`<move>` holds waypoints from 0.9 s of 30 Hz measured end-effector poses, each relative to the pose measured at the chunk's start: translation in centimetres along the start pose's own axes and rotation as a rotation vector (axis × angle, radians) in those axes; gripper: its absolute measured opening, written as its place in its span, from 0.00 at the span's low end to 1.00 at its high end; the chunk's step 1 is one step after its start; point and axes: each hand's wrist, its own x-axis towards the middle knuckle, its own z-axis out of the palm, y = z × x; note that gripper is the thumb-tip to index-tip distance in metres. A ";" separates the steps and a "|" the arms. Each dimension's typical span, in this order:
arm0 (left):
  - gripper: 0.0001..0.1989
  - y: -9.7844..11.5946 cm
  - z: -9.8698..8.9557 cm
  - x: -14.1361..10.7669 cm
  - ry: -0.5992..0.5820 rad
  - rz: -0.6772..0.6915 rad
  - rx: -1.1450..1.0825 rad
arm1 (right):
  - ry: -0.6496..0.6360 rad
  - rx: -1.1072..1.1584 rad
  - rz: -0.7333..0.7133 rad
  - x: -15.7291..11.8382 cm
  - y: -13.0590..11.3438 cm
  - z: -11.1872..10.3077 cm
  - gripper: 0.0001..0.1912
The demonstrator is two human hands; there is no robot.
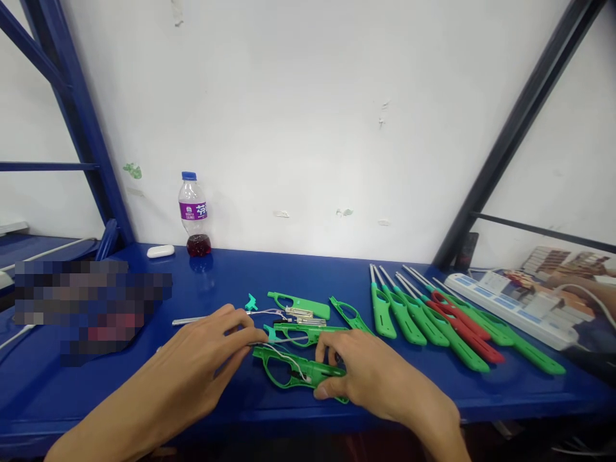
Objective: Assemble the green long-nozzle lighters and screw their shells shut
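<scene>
My left hand [212,353] is closed, its fingertips pinching the thin white wire [283,356] near the front end of a green lighter shell [289,375]. My right hand [356,372] grips the handle end of that shell, thumb below and fingers above. The open shell shows its inside, with the wire running into it. Just behind lie another green shell half [308,334], a green handle piece [310,308] and metal-and-clear inner parts [305,314]. A small teal trigger [251,302] sits on the blue table, and a metal tube [187,320] extends beyond my left hand.
Several green lighters [407,321] and red lighters [474,333] are laid out at the right, beside a white power strip [510,311]. At the back left stand a bottle [193,215] and a white case [160,251]. Blue table [231,273] meets the wall behind.
</scene>
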 end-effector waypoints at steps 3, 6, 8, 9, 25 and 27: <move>0.17 -0.4 -0.3 0.0 0.070 0.009 0.037 | 0.002 -0.016 0.018 -0.1 0.0 0.0 0.16; 0.15 -1.1 -0.9 0.1 0.151 0.026 0.081 | 0.004 -0.032 0.036 -0.2 0.0 -0.2 0.16; 0.14 -1.4 -1.4 0.2 0.194 0.011 0.110 | -0.017 -0.025 0.041 -0.2 0.1 -0.5 0.17; 0.14 -1.6 -1.6 0.2 0.211 -0.007 0.121 | -0.033 -0.021 0.035 -0.2 0.2 -0.6 0.17; 0.20 -6.0 0.4 0.7 0.119 -0.146 0.150 | 0.335 -0.098 0.261 0.0 6.8 -4.4 0.19; 0.20 -6.3 0.9 0.8 0.086 -0.152 0.147 | 0.337 -0.101 0.276 0.5 6.9 -4.2 0.19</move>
